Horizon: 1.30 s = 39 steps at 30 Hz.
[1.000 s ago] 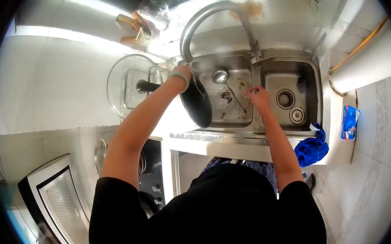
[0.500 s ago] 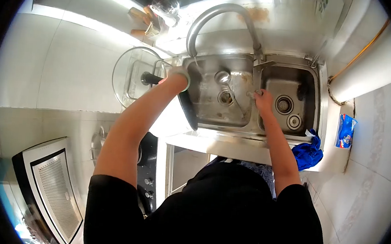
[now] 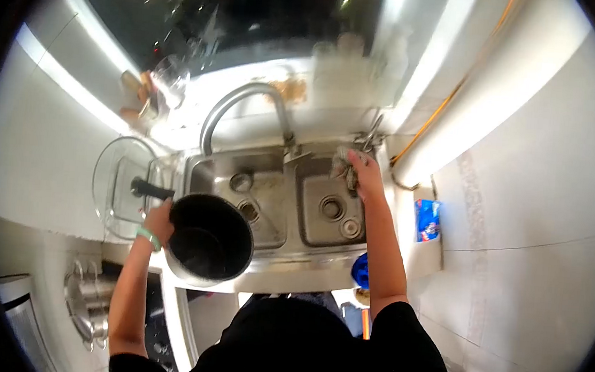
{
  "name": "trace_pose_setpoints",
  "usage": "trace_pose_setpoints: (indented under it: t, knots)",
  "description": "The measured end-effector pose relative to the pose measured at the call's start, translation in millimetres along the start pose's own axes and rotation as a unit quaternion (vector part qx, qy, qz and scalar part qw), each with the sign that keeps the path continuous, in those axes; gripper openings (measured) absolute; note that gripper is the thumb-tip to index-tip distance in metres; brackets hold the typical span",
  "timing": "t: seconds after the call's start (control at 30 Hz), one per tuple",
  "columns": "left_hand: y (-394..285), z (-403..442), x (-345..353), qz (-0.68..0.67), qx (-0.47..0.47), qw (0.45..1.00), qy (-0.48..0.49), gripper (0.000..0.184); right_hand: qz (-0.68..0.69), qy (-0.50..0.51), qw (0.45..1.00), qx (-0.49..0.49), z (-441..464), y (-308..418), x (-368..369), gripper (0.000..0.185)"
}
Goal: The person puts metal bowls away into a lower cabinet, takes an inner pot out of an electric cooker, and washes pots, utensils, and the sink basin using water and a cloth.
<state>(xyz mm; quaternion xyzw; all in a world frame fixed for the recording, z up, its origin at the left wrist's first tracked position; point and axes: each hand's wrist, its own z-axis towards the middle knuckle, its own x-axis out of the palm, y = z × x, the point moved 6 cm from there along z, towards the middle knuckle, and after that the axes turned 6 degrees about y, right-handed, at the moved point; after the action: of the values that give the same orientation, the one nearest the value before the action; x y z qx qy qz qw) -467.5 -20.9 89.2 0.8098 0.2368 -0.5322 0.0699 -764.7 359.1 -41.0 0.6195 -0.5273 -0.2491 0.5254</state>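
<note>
My left hand (image 3: 160, 221), with a pale green bangle at the wrist, is closed on a deep pot (image 3: 211, 239) at its handle side. The dark inside of the pot faces up, and it hangs over the counter's front edge and the left basin's near corner. A black handle (image 3: 152, 189) sticks out to the left above my hand. My right hand (image 3: 363, 174) grips a crumpled greyish cloth (image 3: 343, 164) above the back right of the right basin (image 3: 309, 218). A ladle-like utensil (image 3: 242, 182) lies in the left basin (image 3: 273, 233).
The arched faucet (image 3: 238, 94) stands behind the basins, a small tap (image 3: 371, 132) at the back right. On the left counter lies a glass lid (image 3: 108, 153). A blue packet (image 3: 427, 221) and blue cloth (image 3: 361, 270) are on the right. Utensils (image 3: 139, 93) stand by the window.
The pot has come toward me from a tilted pose by the left basin, its opening now facing up. My right hand has moved from the divider to the right basin's back, carrying the cloth. The view has shifted.
</note>
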Motion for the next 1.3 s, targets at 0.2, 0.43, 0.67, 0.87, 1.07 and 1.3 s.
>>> trace_pose_setpoints:
  t: [0.2, 0.43, 0.67, 0.87, 1.07, 1.3]
  knots:
    - [-13.9, -37.8, 33.0, -0.246, 0.001, 0.962, -0.118, 0.055, 0.05, -0.024, 0.997, -0.059, 32.7, 172.4, -19.8, 0.037]
    - [-5.4, -33.4, 98.7, -0.375, -0.03, 0.899, -0.224, 0.056, 0.1, 0.062, 0.992, -0.051, 99.5, 267.6, -3.1, 0.05]
    - [-20.1, -35.8, 108.7, -0.465, -0.03, 0.848, -0.251, 0.056, 0.11, 0.05, 0.992, -0.022, 126.6, 275.2, -4.7, 0.041]
    - [-13.2, -28.1, 136.3, -0.477, -0.023, 0.848, -0.231, 0.057, 0.135, 0.034, 0.99, -0.007, 116.2, 274.6, -3.1, 0.038]
    - [-16.1, -25.8, 144.2, -0.47, -0.032, 0.852, -0.231, 0.058, 0.092, 0.022, 0.995, -0.011, 106.4, 275.2, -0.4, 0.038]
    - [-13.2, -25.2, 147.0, -0.455, -0.061, 0.869, -0.187, 0.061, 0.151, -0.006, 0.986, -0.064, 123.1, 271.7, -7.6, 0.035]
